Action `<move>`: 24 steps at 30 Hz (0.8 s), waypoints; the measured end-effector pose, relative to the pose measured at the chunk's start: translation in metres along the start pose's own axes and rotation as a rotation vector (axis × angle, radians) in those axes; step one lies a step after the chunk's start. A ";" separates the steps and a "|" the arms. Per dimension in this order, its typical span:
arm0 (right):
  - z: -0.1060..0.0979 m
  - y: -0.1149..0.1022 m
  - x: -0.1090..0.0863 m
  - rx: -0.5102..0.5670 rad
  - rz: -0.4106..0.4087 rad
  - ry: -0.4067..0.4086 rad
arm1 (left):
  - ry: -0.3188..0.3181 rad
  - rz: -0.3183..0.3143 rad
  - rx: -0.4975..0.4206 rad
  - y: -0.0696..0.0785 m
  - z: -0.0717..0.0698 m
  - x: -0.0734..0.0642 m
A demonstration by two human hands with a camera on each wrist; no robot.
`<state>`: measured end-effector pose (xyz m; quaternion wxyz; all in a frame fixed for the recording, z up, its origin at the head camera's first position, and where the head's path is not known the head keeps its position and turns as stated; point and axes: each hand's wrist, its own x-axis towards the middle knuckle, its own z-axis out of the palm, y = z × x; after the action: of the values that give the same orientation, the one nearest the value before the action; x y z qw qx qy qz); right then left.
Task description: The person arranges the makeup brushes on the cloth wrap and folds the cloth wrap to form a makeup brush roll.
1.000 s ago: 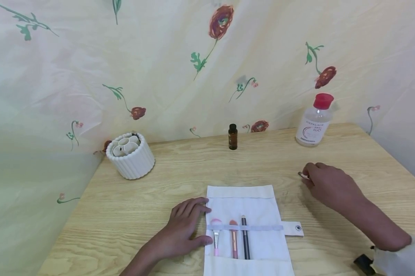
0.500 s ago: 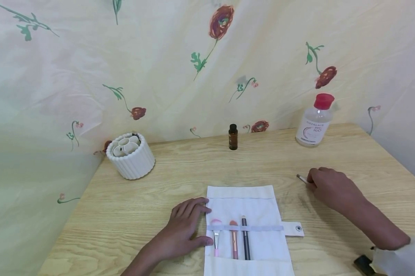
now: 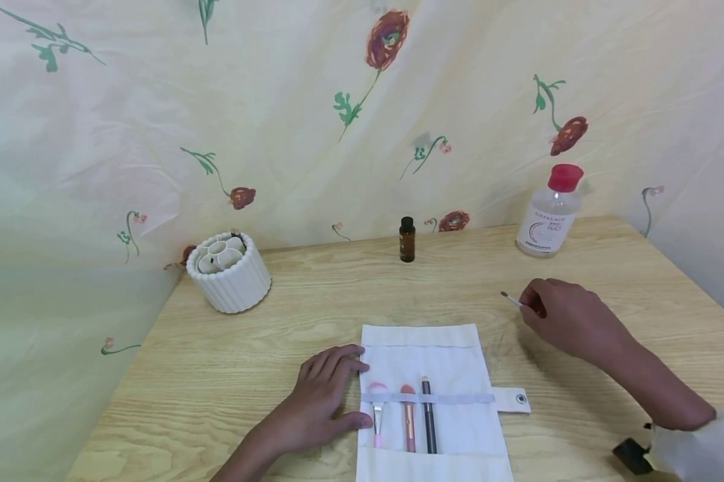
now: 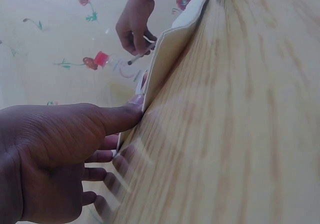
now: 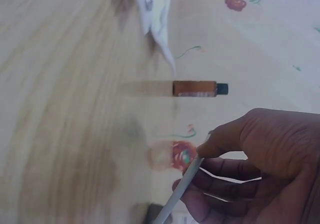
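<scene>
A white fabric brush roll [image 3: 452, 365] lies spread on the table. Under its elastic strap sit a fan-shaped pink and white makeup brush [image 3: 377, 415], a rose-coloured brush [image 3: 409, 422] and a black-handled brush [image 3: 429, 422]. My left hand [image 3: 316, 402] rests at the roll's left edge, fingers loosely extended; in the left wrist view its thumb touches the fabric edge. To the right of the roll, above the table, my right hand [image 3: 569, 318] pinches a thin makeup brush [image 3: 511, 299] with a pale handle and small dark tip, pointing left. The right wrist view shows the pale handle [image 5: 176, 194] between thumb and fingers.
At the back left stands a ribbed white holder [image 3: 235, 278] with several compartments. A small brown bottle [image 3: 407, 244] stands at the back middle, a clear bottle with red cap [image 3: 545, 224] at the back right. The roll's snap tab [image 3: 511, 399] sticks out rightward.
My right hand first drew back slightly, then rose and shifted left; the thin brush now shows more of its length beyond the fingers. My left hand and the roll stay put.
</scene>
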<state>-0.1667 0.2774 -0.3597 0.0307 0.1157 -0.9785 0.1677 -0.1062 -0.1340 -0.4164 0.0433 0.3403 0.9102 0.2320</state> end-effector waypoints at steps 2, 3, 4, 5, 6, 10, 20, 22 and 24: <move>-0.002 -0.004 0.001 0.017 0.001 -0.006 | 0.002 0.002 0.002 0.000 0.000 0.000; -0.003 -0.007 0.002 0.036 0.006 -0.010 | 0.002 0.003 0.003 0.000 0.000 0.000; -0.004 -0.009 0.002 0.051 0.006 -0.008 | 0.001 0.004 0.005 0.000 0.000 0.001; -0.005 -0.012 0.003 0.070 0.002 -0.003 | 0.002 0.005 0.006 -0.001 0.000 0.001; -0.005 -0.014 0.003 0.092 -0.005 0.006 | 0.000 0.005 0.005 -0.001 0.000 0.001; -0.006 -0.025 0.005 0.231 -0.067 0.057 | -0.005 0.005 0.003 -0.002 0.000 0.001; 0.005 -0.048 0.010 0.561 -0.127 0.045 | -0.001 0.008 -0.005 -0.002 0.001 0.000; 0.008 -0.051 0.011 0.626 -0.110 0.023 | 0.001 0.009 -0.006 -0.002 0.001 0.000; 0.013 -0.054 0.013 0.679 -0.096 0.007 | 0.003 0.012 -0.006 -0.002 0.001 -0.001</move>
<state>-0.1666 0.2207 -0.3529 0.0017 0.1648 -0.8603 0.4825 -0.1069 -0.1354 -0.4187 0.0415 0.3452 0.9075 0.2358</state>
